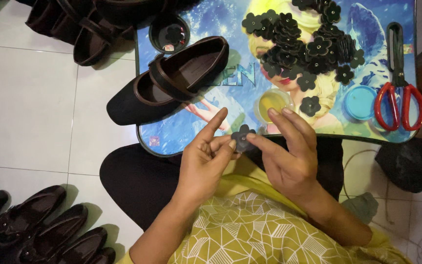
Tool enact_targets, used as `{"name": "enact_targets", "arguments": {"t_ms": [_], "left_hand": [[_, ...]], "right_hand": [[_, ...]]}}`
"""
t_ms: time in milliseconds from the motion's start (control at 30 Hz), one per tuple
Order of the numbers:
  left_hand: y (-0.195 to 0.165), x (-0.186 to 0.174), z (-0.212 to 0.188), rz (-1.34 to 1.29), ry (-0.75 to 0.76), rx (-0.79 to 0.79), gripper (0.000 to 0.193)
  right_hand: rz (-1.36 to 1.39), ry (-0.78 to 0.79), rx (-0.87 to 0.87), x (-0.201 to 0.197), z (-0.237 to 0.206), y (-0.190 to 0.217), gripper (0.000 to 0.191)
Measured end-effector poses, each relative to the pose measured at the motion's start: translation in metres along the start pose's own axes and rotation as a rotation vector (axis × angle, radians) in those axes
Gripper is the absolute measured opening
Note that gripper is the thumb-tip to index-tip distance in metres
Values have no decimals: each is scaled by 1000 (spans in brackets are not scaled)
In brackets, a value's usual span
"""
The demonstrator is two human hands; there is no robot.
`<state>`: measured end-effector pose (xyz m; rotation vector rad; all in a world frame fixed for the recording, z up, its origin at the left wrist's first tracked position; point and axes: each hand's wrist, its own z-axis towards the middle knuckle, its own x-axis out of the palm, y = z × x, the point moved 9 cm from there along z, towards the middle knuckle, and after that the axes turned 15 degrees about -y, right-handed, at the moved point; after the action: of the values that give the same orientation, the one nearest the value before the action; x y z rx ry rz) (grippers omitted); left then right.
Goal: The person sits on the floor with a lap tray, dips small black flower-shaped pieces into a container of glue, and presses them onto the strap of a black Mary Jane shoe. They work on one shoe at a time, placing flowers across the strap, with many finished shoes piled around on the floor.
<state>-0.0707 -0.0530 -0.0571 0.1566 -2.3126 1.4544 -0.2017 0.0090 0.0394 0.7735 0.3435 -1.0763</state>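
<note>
A small black flower-shaped piece [242, 137] is pinched between the fingertips of my left hand [205, 159] and my right hand [289, 156], just above my lap at the near edge of a low colourful table [172, 139]. A dark brown strapped shoe [169, 80] lies on the table's left side, its toe hanging over the edge. At the table's far middle sits a heap of black flower pieces [304, 41], with one loose flower [310, 105] closer to my right hand. A small open pot of yellow glue [272, 102] stands just beyond my fingers.
Red-handled scissors [399, 93] lie at the table's right, next to a blue round lid [360, 101]. A small round dark container [169, 33] sits behind the shoe. More dark shoes lie on the white tiled floor at top left [79, 29] and bottom left [40, 227].
</note>
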Motion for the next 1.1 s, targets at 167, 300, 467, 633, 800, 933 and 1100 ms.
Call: {"name": "enact_targets", "arguments": {"t_ms": [167, 300, 467, 633, 800, 933, 1100], "left_hand": [[1, -3, 1, -19, -2, -7, 63], [0, -4, 0, -32, 0, -3, 62], [-2, -13, -1, 10, -6, -18, 63], [-8, -24, -6, 1, 10, -20, 65], [-12, -37, -13, -52, 67, -79, 71], [-12, -47, -16, 18, 105, -121, 73], [-17, -55, -17, -32, 166, -166, 75]], "right_hand": [[22, -1, -12, 0, -5, 7, 41], [1, -32, -144, -2, -5, 13, 37], [-180, -102, -282, 0, -7, 24, 28], [-170, -129, -149, 1, 1, 16, 32], [350, -6, 143, 22, 5, 4, 54], [505, 81, 70, 39, 7, 18, 68], [651, 116, 69, 53, 10, 25, 70]]}}
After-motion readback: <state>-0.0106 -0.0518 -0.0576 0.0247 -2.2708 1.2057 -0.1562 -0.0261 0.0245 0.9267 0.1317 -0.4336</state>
